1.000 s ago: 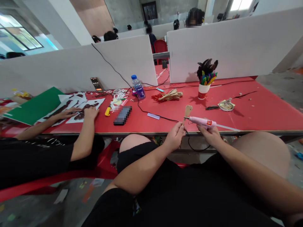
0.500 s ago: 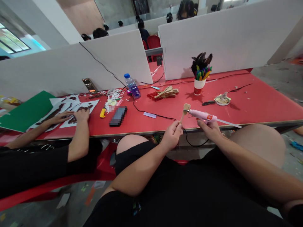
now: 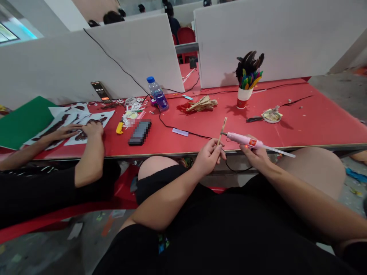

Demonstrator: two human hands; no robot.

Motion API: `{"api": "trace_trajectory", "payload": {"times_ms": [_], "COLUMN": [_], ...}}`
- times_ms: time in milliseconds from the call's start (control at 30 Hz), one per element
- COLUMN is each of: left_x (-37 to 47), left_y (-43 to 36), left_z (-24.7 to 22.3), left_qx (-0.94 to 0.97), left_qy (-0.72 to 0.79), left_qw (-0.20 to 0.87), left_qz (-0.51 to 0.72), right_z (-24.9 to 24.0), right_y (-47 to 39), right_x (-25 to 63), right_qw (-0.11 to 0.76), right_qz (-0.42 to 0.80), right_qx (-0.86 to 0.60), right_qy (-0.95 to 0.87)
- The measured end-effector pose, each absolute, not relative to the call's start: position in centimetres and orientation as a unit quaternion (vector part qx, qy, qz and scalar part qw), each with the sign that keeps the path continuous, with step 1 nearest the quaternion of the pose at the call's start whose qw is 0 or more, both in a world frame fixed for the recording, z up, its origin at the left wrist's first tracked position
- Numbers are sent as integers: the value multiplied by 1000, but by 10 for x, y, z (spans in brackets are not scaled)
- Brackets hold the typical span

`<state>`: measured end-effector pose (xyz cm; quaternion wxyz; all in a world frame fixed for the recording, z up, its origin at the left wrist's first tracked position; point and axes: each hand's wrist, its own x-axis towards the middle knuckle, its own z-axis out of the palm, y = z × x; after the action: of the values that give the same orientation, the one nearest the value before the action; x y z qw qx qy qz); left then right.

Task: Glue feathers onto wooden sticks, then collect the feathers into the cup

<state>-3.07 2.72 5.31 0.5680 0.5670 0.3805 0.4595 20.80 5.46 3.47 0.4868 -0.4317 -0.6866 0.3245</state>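
Note:
My left hand (image 3: 208, 157) is closed around the lower end of a thin wooden stick (image 3: 222, 130). The stick points up and stands nearly edge-on to me. My right hand (image 3: 258, 156) grips a pink hot glue gun (image 3: 241, 139), a clear glue stick (image 3: 279, 151) jutting from its back. The gun's metal nozzle points left and is at the side of the wooden stick; whether they touch I cannot tell. A small red light glows near my right fingers. Beyond my hands, a pile of wooden sticks (image 3: 205, 104) lies on the red table (image 3: 206, 124).
A paper cup (image 3: 243, 100) with feathers and a small dish (image 3: 272, 115) stand to the right. Leftward are a bottle (image 3: 158, 97), a blurred dark device (image 3: 140, 132), a yellow cutter (image 3: 119, 128) and paper scraps. Another person's hands (image 3: 91, 130) rest on printed sheets. A black cord crosses the table.
My left hand has turned the wooden stick, so its broad rounded head now shows narrow, edge-on. The glue gun stays beside it. My view has tilted down a little.

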Motion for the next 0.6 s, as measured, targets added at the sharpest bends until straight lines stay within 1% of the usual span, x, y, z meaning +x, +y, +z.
{"api": "trace_trajectory", "payload": {"times_ms": [300,600], "left_x": [-28,-28], "left_y": [26,23], "left_z": [52,54], "left_qx": [560,557], "left_qy": [353,303], "left_qw": [595,638], "left_qz": [457,436], "right_z": [39,39], "right_y": [50,48], "right_x": [204,209], "right_qw": [498,505], "right_qz": [252,282], "right_qx": [-447,-431], "right_qy": [-699,-692]}}
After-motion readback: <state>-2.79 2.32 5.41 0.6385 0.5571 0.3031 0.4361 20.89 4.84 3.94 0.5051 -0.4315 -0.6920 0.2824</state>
